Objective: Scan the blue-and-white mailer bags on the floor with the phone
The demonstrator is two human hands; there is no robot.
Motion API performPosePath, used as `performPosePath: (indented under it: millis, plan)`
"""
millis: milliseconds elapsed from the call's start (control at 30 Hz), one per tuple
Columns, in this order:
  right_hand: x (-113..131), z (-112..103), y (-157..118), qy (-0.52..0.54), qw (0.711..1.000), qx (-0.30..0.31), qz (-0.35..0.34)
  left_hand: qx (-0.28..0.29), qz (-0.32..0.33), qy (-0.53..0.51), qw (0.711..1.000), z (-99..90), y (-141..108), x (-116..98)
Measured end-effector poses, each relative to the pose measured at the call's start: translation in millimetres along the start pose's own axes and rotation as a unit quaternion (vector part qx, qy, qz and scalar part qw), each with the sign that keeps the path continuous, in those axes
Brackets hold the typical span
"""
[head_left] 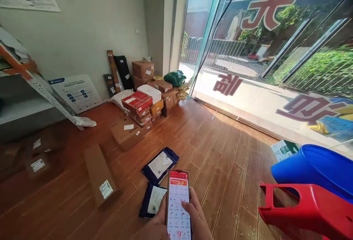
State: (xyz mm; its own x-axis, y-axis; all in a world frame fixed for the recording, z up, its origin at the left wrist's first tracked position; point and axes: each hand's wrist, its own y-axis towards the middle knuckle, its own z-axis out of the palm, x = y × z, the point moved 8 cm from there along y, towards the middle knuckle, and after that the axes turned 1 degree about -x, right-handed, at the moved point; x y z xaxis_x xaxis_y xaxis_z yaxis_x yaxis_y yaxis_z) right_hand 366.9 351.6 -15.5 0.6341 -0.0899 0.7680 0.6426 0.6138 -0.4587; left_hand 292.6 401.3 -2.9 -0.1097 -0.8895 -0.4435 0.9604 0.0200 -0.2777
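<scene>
A smartphone (178,210) is upright before me at the bottom middle, its lit screen showing a red banner and rows of small icons. My left hand (160,219) grips its left side. From the right, my right hand (195,214) holds the other edge, with the thumb over the screen. Just beyond the phone, two dark blue mailer parcels with white labels lie on the floor: a farther parcel (160,164) and a nearer parcel (154,200), partly hidden by my left hand.
Cardboard boxes (127,133) and bagged parcels are piled by the corner. A long carton (100,173) lies left, near a shelf rack (55,94). To the right are a red plastic stool (311,203) and a blue tub (317,168), below a glass front (248,67).
</scene>
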Motion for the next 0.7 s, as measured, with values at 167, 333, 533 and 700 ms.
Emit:
performPosePath:
  millis: [167, 333, 533, 700]
  plan:
    - [55.4, 73.0, -65.5, -0.112, 0.981, 0.131, -0.084, -0.010, 0.086, -0.036, 0.996, 78.7, -81.6, -37.4]
    - [78.0, 117.7, -97.9, -0.160, 0.957, 0.218, -0.107, -0.055, 0.190, -0.006, 0.980, 99.9, -128.2, -30.0]
    - [70.3, 154.5, -151.0, -0.195, 0.923, 0.322, -0.082, -0.081, 0.357, -0.018, 0.930, 92.0, -170.2, -1.6]
    - [46.8, 182.1, -194.8, -0.222, 0.901, 0.366, -0.072, -0.154, 0.413, 0.032, 0.897, 107.6, -229.6, 9.3]
